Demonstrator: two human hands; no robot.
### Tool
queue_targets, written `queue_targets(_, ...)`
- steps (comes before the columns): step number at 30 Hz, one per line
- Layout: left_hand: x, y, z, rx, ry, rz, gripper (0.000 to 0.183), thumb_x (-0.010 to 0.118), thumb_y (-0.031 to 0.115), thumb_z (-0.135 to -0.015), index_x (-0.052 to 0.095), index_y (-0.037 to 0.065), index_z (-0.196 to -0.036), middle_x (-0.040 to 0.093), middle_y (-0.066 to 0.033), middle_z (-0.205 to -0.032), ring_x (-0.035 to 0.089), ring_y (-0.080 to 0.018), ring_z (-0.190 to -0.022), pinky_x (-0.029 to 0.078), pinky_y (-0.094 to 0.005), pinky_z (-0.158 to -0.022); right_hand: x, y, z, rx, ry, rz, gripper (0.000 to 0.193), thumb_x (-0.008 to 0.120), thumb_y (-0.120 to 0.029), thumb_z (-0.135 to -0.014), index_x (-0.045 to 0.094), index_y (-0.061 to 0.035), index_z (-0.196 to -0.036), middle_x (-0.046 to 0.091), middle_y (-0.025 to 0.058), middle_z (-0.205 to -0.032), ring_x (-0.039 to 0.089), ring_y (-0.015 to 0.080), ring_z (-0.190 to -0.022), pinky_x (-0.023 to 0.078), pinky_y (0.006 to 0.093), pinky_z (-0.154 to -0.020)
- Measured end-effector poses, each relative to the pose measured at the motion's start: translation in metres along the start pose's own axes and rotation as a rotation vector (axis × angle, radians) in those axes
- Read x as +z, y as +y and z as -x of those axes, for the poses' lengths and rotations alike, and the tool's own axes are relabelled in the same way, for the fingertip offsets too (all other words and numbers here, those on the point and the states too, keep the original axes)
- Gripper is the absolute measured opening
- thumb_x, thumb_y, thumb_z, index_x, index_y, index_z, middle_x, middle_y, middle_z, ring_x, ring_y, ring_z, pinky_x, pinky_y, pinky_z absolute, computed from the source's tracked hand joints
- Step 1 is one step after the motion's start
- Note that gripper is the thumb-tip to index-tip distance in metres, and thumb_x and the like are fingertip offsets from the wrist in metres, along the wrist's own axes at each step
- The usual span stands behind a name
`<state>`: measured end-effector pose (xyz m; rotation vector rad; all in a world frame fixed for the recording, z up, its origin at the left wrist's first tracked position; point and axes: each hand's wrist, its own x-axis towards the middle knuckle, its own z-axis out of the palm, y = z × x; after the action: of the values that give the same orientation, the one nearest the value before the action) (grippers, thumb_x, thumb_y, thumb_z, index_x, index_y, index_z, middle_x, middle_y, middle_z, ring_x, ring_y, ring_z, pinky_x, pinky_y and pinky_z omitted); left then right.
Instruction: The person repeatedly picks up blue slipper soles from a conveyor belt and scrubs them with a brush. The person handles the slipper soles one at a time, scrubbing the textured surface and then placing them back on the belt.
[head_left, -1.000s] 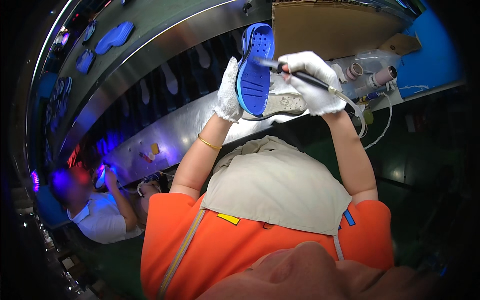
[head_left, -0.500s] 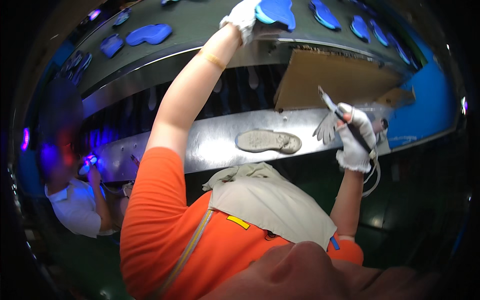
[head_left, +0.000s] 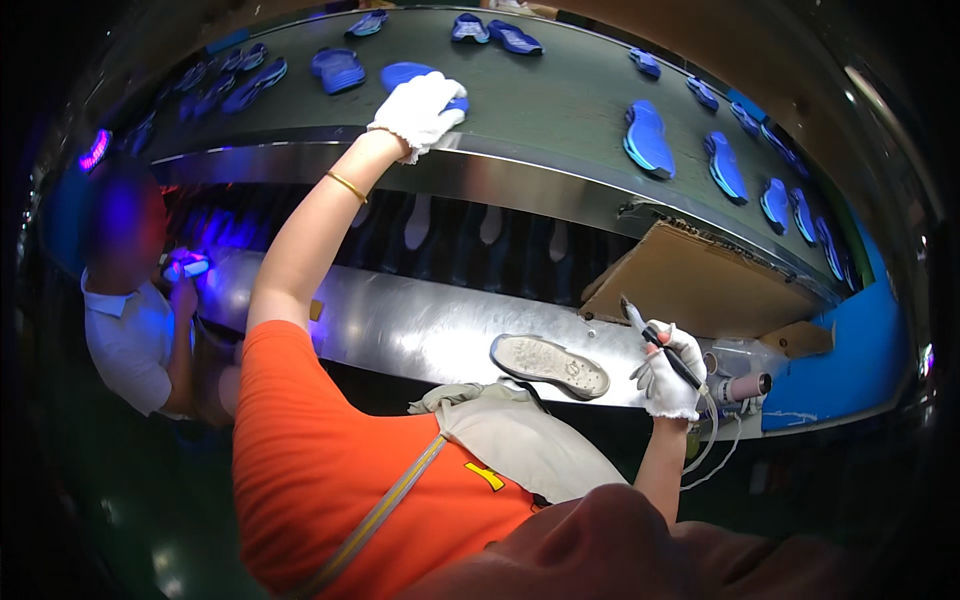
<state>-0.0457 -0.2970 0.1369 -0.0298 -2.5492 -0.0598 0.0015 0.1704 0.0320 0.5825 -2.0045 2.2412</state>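
My left hand (head_left: 420,112), in a white glove, reaches far forward over the dark conveyor belt. Its fingers are closed over a blue shoe sole (head_left: 403,73) lying at the belt's near edge; the glove hides the middle of it. At the right, my gloved right hand (head_left: 675,375) grips a pen-like tool (head_left: 658,338) with a black handle and pale shaft, its tip pointing up and away. A thin light hose (head_left: 712,425) trails from its back end. Left of that hand, a grey shoe sole (head_left: 550,366) lies flat on the metal ledge (head_left: 430,320).
More blue soles, including one at the right (head_left: 650,140), are spread over the conveyor belt (head_left: 540,95). Cardboard (head_left: 700,280) leans behind my right hand, near a pinkish cylinder (head_left: 745,387). A co-worker (head_left: 130,330) sits at the left by a purple light.
My left hand has moved left along the belt's near edge and is on a blue sole there. My right hand still grips the tool. The whole view has shifted, showing more of the belt.
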Motion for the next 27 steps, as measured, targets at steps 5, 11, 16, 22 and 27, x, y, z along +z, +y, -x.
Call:
queue_targets(5, -0.013, 0.023, 0.012, 0.075, 0.041, 0.313, 0.030, 0.048, 0.033, -0.091, 0.062, 0.009, -0.104, 0.062, -0.0125, -0.101, 0.057, -0.0312, -0.098, 0.044, -0.0363, -0.088, 0.010, -0.004, -0.009, -0.036, -0.141, 0.038, 0.021, 0.062, 0.011, -0.078, 0.058, -0.0011, -0.094, 0.063, 0.0130, -0.102, 0.060, 0.0154, -0.088, 0.050, 0.0255, -0.075)
queue_targets(11, -0.005, 0.047, -0.029, -0.511, -0.217, -0.006, 0.064, 0.041, 0.056, -0.087, 0.052, 0.003, -0.120, 0.055, -0.0227, -0.119, 0.055, -0.0352, -0.109, 0.042, -0.0397, -0.095, 0.014, 0.000, -0.008, -0.040, -0.187, -0.028, 0.019, 0.063, 0.009, -0.078, 0.058, -0.0022, -0.093, 0.063, 0.0122, -0.103, 0.059, 0.0148, -0.086, 0.048, 0.0265, -0.076)
queue_targets(16, 0.015, 0.074, -0.026, -0.576, -0.084, 0.033, 0.077, 0.045, 0.059, -0.084, 0.034, 0.003, -0.136, 0.036, -0.0266, -0.136, 0.049, -0.0404, -0.115, 0.041, -0.0424, -0.097, -0.002, 0.003, 0.010, 0.036, -0.090, -0.014, 0.020, 0.065, 0.009, -0.077, 0.059, -0.0029, -0.093, 0.063, 0.0111, -0.102, 0.060, 0.0150, -0.085, 0.049, 0.0269, -0.076)
queue_targets(22, 0.035, 0.086, -0.018, -0.397, 0.396, 0.424, 0.095, 0.073, 0.043, -0.070, 0.025, 0.002, -0.140, 0.023, -0.0258, -0.143, 0.043, -0.0421, -0.120, 0.040, -0.0425, -0.099, -0.009, 0.001, 0.015, -0.029, -0.094, -0.097, 0.022, 0.065, 0.001, -0.082, 0.055, -0.0030, -0.101, 0.062, 0.0115, -0.099, 0.059, 0.0135, -0.079, 0.048, 0.0234, -0.070)
queue_targets(27, 0.054, 0.084, -0.011, -0.650, 0.433, 1.148, 0.088, 0.074, 0.015, -0.071, 0.019, -0.002, -0.137, 0.047, -0.0246, -0.124, 0.054, -0.0342, -0.109, 0.049, -0.0398, -0.090, 0.001, -0.011, 0.011, -0.001, -0.093, -0.103, 0.035, 0.068, -0.002, -0.080, 0.054, -0.0018, -0.112, 0.063, 0.0096, -0.094, 0.061, 0.0135, -0.077, 0.050, 0.0254, -0.072)
